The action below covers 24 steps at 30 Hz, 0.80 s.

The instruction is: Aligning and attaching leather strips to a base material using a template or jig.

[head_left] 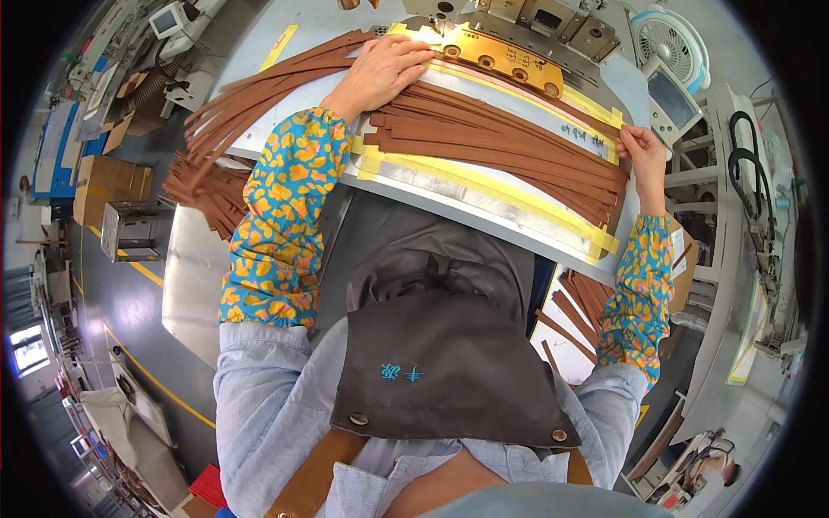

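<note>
A long brown strip [579,112] runs along the front of a brass-coloured guide plate [505,62] on the machine bed. My right hand [643,155] pinches its right end between thumb and fingers. At the plate's left end, my left hand [380,76] lies with fingers stretched out over the strips, close to the lit machine head [439,13]; its fingertips partly hide what is under them. In front of the plate spreads a pile of flat brown strips [509,147]. Another bundle of brown strips [268,95] fans out left of my left hand and droops over the table's edge.
Yellow tape [484,192] borders the table's front edge. More strips [580,311] lie on a white surface below right. A white fan [672,47] and a control screen [673,104] stand at the right. A cardboard box [108,190] is at the far left.
</note>
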Each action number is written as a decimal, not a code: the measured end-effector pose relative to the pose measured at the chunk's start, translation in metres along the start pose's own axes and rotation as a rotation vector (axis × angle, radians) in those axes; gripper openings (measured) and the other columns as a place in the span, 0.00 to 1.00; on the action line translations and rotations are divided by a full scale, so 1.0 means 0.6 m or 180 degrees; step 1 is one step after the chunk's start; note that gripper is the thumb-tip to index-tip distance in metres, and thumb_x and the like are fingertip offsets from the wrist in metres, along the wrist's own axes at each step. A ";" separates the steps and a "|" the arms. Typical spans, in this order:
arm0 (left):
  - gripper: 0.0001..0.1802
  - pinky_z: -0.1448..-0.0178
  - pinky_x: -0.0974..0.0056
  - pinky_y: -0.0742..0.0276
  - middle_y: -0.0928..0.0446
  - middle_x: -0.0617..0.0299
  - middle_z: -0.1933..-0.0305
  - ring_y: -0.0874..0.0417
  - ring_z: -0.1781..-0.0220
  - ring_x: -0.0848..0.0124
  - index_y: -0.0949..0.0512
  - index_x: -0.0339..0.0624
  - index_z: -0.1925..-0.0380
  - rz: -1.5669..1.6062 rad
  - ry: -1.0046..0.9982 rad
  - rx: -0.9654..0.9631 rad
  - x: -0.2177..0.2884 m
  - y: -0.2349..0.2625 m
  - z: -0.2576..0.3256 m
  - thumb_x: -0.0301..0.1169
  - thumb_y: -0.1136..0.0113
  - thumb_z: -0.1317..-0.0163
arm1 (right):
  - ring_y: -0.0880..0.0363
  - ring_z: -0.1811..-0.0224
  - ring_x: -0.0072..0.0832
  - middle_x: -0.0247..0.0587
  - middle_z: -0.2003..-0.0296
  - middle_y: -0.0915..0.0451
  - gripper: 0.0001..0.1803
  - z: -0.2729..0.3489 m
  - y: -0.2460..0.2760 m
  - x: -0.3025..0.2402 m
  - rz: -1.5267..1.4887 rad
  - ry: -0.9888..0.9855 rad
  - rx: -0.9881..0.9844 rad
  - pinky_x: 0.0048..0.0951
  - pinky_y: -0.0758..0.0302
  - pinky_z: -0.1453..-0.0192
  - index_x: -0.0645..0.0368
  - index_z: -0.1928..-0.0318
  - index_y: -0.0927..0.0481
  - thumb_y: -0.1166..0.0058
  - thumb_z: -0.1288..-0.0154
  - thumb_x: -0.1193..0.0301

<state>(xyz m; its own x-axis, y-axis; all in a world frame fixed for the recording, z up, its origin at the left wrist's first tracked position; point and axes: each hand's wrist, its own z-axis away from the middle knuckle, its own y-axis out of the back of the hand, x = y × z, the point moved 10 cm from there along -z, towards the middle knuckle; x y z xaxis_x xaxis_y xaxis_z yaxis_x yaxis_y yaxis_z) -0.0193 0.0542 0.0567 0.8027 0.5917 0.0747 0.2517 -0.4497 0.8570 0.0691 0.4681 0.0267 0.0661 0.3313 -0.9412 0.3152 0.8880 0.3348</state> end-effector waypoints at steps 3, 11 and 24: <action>0.17 0.37 0.58 0.43 0.27 0.68 0.44 0.35 0.38 0.65 0.23 0.50 0.49 0.0019 0.0092 -0.0049 0.002 -0.003 -0.006 0.40 0.54 0.33 | 0.23 0.73 0.23 0.37 0.70 0.19 0.07 -0.003 0.001 -0.023 0.0947 0.0566 0.0145 0.23 0.27 0.68 0.61 0.62 0.19 0.42 0.40 0.74; 0.16 0.38 0.57 0.42 0.27 0.70 0.46 0.34 0.39 0.65 0.23 0.49 0.50 0.0125 -0.0041 0.0023 0.004 -0.001 -0.003 0.38 0.52 0.35 | 0.24 0.59 0.39 0.39 0.63 0.21 0.07 0.043 -0.139 -0.125 0.2070 0.2238 -0.0327 0.33 0.28 0.52 0.57 0.65 0.16 0.45 0.45 0.77; 0.15 0.39 0.58 0.41 0.28 0.67 0.49 0.34 0.41 0.65 0.22 0.50 0.51 0.0108 0.0171 -0.0048 0.002 0.001 -0.010 0.37 0.50 0.35 | 0.24 0.61 0.36 0.34 0.64 0.20 0.07 0.047 -0.116 -0.123 0.1984 0.2054 -0.0182 0.31 0.26 0.56 0.57 0.67 0.16 0.46 0.44 0.78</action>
<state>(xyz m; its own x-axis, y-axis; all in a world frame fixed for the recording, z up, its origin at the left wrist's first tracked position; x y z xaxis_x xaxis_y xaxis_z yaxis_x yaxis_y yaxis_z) -0.0216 0.0586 0.0603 0.7805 0.6114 0.1308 0.2162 -0.4601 0.8611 0.0689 0.3727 0.0714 -0.3408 0.8578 -0.3848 0.3514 0.4959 0.7941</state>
